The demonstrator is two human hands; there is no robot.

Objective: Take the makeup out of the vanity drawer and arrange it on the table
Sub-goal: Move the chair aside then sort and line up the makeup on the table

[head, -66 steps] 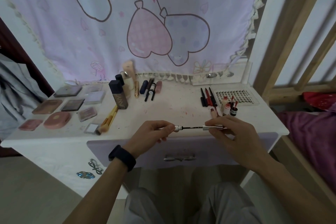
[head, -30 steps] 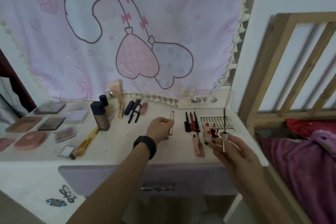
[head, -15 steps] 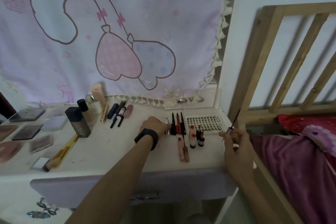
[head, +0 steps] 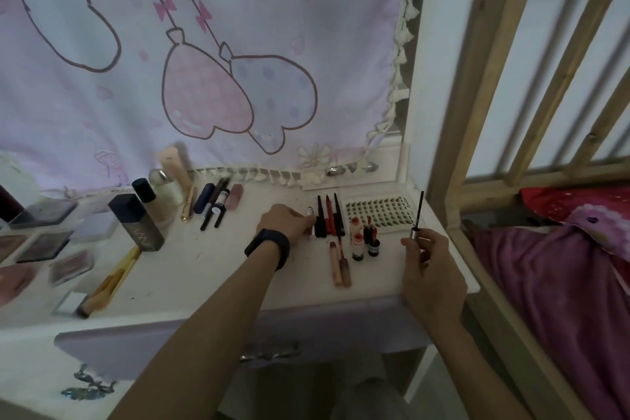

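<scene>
**Tube down by the pencils, wand up in the right hand**

Reaches across the tabletop [head: 211, 269] with the left hand [head: 284, 222], knuckles up. Curls its fingers together onto a silver tube [head: 309, 212] lying toward the back right, just left of a row of black and red pencils [head: 327, 216]. Wears a black wristband [head: 267, 247] on that arm.

Holds the right hand [head: 433, 269] over the right front corner. Pinches thumb and fingertips on the silver cap of a thin dark wand [head: 420, 211], upright with the brush end up, clear of the tabletop.

Right of the pencils, toward the right edge, a tray of false lashes [head: 376, 213]. In front of pencils and tray, small red-capped bottles [head: 356, 242] standing close together. Beside them, two slim pink tubes [head: 341, 262] lying side by side, pointing toward the front edge.

Toward the back left, a dark square bottle [head: 138, 223] upright. Right of it, along the back edge, a loose cluster of dark and pink sticks [head: 218, 203]. Along the left edge, flat palettes [head: 44, 242] in rows. Near the front edge, a yellow-handled brush [head: 109, 283] lying flat.

Below the front edge, the lilac drawer front [head: 153, 341] with a metal handle [head: 269, 353]; cannot tell whether open or closed.

Behind the tabletop, a pink cartoon cloth [head: 204, 44]. To the right, a wooden bed rail [head: 477, 112] and purple bedding [head: 545, 283].
</scene>
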